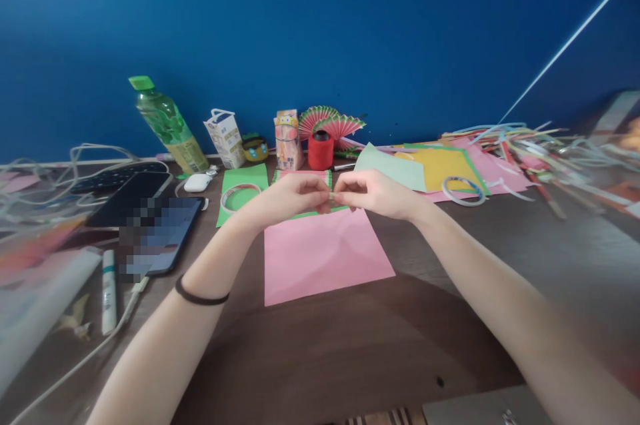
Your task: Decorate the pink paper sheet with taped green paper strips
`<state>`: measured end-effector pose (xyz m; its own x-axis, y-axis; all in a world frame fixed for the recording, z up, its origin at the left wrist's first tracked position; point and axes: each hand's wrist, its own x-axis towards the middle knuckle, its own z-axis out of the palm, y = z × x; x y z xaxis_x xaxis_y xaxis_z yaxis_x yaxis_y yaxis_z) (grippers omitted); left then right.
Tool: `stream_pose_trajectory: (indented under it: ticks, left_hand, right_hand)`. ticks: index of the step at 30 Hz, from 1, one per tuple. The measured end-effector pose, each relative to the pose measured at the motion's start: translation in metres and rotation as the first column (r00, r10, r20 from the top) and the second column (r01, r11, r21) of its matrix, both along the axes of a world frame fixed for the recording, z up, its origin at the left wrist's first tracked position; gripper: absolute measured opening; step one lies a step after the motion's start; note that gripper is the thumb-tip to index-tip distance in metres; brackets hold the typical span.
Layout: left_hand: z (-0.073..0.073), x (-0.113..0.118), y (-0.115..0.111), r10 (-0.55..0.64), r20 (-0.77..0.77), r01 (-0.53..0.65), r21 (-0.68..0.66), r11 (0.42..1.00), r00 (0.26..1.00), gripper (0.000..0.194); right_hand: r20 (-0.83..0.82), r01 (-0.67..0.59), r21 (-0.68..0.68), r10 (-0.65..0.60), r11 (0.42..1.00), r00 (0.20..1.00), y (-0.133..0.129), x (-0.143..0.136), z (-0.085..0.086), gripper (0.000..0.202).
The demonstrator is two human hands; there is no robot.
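My left hand [293, 200] and my right hand [373, 193] meet fingertip to fingertip over the back edge of a pink sheet [325, 255]. Both hands are closed in a pinch on something tiny between them, too small to make out. Under and behind my fingers lies a green and pink striped paper [305, 176], partly hidden. A green sheet [241, 178] with a tape roll [225, 198] on it is left of my left hand. Just behind my right hand rests a pale green sheet [395, 170].
A red thread spool [321, 152], pink paper fans [345, 126], a small carton [287, 142] and a tilted green bottle [173, 128] stand along the blue wall. A phone [177, 232] and marker [109, 292] lie left. Paper strips [525, 152] and another tape roll [463, 198] are right.
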<state>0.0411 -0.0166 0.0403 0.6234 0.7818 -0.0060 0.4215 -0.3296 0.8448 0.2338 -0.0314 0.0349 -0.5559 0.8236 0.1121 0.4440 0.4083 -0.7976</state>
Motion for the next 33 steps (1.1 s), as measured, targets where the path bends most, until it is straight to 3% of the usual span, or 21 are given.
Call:
stream_pose_trajectory:
  ticks: [3, 6, 12, 33]
  left_hand:
    - [-0.0016, -0.0020, 0.0008, -0.043, 0.143, 0.069, -0.183, 0.981, 0.989, 0.023]
    - [-0.0014, -0.0031, 0.0007, 0.020, 0.231, 0.041, -0.255, 0.966, 0.973, 0.019]
    - [0.0042, -0.0028, -0.0013, 0.020, 0.221, 0.032, -0.230, 0.973, 0.975, 0.008]
    - [0.0007, -0.0033, 0.0005, 0.018, 0.096, -0.007, -0.115, 0.993, 0.995, 0.013]
  right_hand:
    - [-0.028, -0.008, -0.002, 0.008, 1.000, 1.000, -0.0001, 0.0015, 0.0009, 0.018]
    - [-0.048, 0.001, 0.000, -0.001, 1.000, 0.999, -0.0002, 0.0036, 0.0023, 0.017]
    - [-0.051, 0.010, 0.001, -0.010, 1.000, 0.999, -0.0005, 0.0044, 0.0031, 0.015]
    - [-0.007, 0.029, 0.033, -0.029, 0.999, 1.000, -0.0013, 0.0008, 0.0013, 0.011]
